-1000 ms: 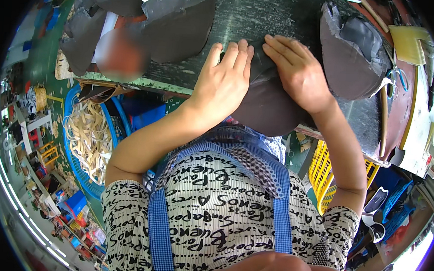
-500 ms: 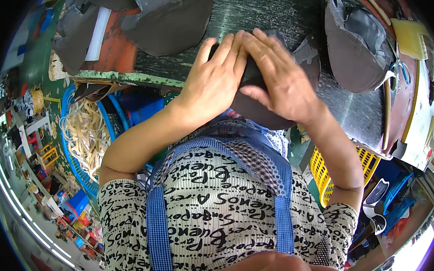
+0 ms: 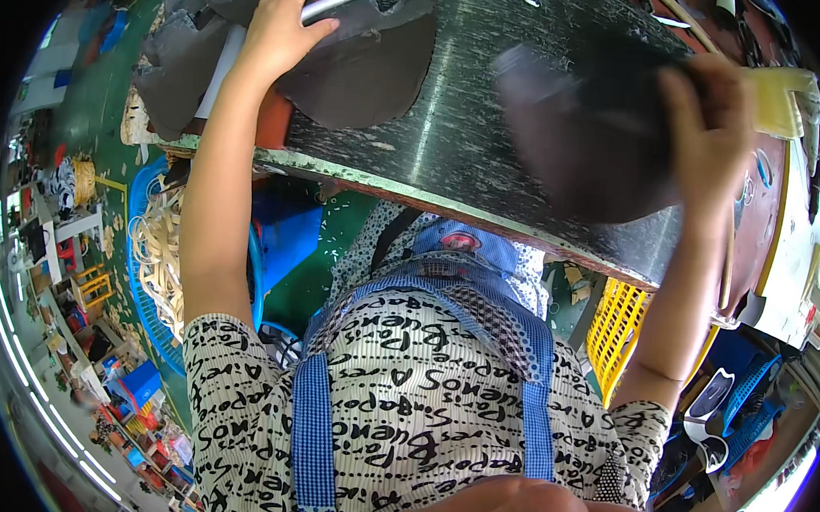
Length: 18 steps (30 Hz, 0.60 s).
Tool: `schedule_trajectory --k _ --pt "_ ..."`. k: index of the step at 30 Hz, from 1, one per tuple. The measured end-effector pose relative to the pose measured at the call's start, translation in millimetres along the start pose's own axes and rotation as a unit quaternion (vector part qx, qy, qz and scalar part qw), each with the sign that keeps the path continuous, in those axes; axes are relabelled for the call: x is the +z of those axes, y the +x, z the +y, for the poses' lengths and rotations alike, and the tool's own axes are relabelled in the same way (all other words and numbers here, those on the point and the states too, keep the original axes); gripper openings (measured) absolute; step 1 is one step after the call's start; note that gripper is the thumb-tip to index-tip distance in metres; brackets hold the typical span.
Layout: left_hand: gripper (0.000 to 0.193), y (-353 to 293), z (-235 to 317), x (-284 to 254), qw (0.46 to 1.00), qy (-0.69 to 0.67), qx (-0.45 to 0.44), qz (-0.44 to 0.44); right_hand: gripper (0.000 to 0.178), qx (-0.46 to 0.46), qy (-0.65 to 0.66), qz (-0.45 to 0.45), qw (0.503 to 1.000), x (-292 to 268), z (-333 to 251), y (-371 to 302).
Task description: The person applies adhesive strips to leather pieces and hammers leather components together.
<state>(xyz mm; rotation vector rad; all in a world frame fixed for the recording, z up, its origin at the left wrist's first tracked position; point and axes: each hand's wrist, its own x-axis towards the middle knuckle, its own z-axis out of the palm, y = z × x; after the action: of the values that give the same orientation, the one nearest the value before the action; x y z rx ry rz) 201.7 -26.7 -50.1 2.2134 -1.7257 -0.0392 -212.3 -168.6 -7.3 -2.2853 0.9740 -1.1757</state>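
1 dark sheet (image 3: 601,141) is pinched in the right grip (image 3: 716,133); beside the left grip (image 3: 283,29), whose hold cannot be told, 1 white strip (image 3: 332,4) is seen.

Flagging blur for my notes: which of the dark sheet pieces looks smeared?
The blurred dark piece at the right hand, over the right part of the worktable; the dark pieces on the left, near the left hand, show crisp edges.
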Motion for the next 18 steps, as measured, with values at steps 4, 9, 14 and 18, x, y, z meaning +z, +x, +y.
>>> schedule_trajectory --k 4,9,14,18 --pt "0.023 1 56 -39 0.934 -0.315 0.017 -0.168 0.035 -0.084 -0.262 0.087 0.957 -48 41 13" --pt "0.032 -28 154 -8 0.904 -0.305 0.125 -0.271 0.033 -0.08 -0.05 0.152 0.984 -14 1 -20" --pt "0.029 -27 148 16 0.87 -0.341 0.112 -0.339 0.036 -0.209 0.024 -0.083 0.974 31 -68 -67" --pt "0.031 -44 165 13 0.813 -0.427 0.115 -0.378 0.031 -0.227 0.097 -0.035 0.968 25 -76 -86"
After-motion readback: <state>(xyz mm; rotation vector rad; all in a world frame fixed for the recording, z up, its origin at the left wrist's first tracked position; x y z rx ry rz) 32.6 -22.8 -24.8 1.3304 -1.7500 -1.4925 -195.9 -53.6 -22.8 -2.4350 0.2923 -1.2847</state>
